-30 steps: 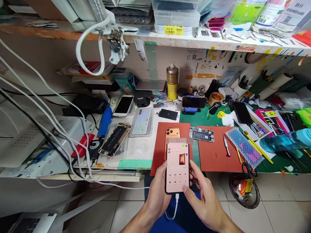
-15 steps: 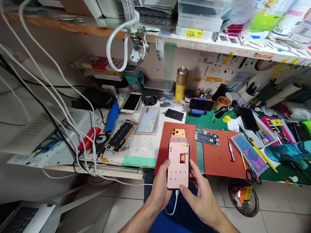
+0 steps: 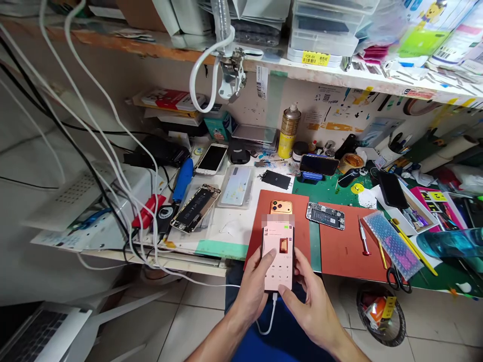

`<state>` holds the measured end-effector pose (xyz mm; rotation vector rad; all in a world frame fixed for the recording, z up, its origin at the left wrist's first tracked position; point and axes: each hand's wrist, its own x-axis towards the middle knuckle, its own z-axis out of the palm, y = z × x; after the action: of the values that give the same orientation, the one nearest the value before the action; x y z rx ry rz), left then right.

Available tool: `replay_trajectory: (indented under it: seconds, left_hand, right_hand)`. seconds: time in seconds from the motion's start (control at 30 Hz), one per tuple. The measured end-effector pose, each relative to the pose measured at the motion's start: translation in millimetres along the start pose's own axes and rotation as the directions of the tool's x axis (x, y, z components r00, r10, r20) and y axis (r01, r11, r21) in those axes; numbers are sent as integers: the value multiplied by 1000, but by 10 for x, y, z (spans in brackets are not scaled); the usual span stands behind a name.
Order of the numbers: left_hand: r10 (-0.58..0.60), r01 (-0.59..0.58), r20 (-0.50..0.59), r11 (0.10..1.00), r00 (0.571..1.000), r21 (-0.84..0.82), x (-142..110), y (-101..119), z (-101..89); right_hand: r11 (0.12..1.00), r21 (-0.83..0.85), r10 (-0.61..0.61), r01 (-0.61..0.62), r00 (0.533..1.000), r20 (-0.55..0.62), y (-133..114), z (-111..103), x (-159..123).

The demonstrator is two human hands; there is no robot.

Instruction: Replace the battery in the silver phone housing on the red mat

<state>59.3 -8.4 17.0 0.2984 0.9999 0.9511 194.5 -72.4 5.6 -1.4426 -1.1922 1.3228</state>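
Both hands hold a lit smartphone (image 3: pixel 278 259) upright over my lap, its screen showing a pinkish chat page with a small picture of an orange phone. My left hand (image 3: pixel 253 286) wraps its left edge, with the thumb over the screen. My right hand (image 3: pixel 311 301) grips the right edge, thumb at the lower edge of the screen. A white charging cable (image 3: pixel 274 306) is plugged into its bottom. Just behind it, an orange phone (image 3: pixel 281 206) lies camera side up on a reddish-brown mat (image 3: pixel 256 234), its lower part hidden by the held phone.
An opened phone (image 3: pixel 326 216) lies by a second mat (image 3: pixel 349 251) with a screwdriver (image 3: pixel 364 239). Scissors (image 3: pixel 398 279) hang over the bench edge above a waste bin (image 3: pixel 381 314). Another opened phone (image 3: pixel 196 208) and loose white cables (image 3: pixel 109 151) are at left. A shelf (image 3: pixel 279 65) runs above.
The view has swung left, so the bench appears shifted right. My left thumb has moved from the phone's edge onto its screen. Both hands keep hold of the phone.
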Motion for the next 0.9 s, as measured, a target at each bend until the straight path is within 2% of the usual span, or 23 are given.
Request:
replay_trajectory:
  seconds: [0.3, 0.4, 0.53, 0.67, 0.8, 0.9]
  left_hand:
    - [-46, 48, 33, 997, 998, -55, 34, -74, 3]
    - [-5, 5, -6, 1000, 1000, -18, 38, -99, 14]
    - [34, -35, 25, 999, 999, 34, 19, -113, 29]
    - [11, -11, 17, 1000, 1000, -12, 7, -103, 39]
    - [-42, 46, 71, 997, 997, -60, 20, -92, 38]
    - [-25, 29, 59, 996, 998, -80, 38, -88, 21]
  right_hand:
    - [1000, 3, 8, -8, 1000, 0, 25, -48, -23]
    - [1000, 4, 5, -5, 1000, -15, 55, -62, -38]
    - [1000, 7, -5, 5, 999, -33, 74, -72, -50]
    - [1000, 14, -22, 22, 999, -23, 52, -75, -47]
    - [999, 12, -38, 38, 999, -25, 29, -74, -35]
    - [999, 16, -47, 47, 999, -15, 27, -68, -26]
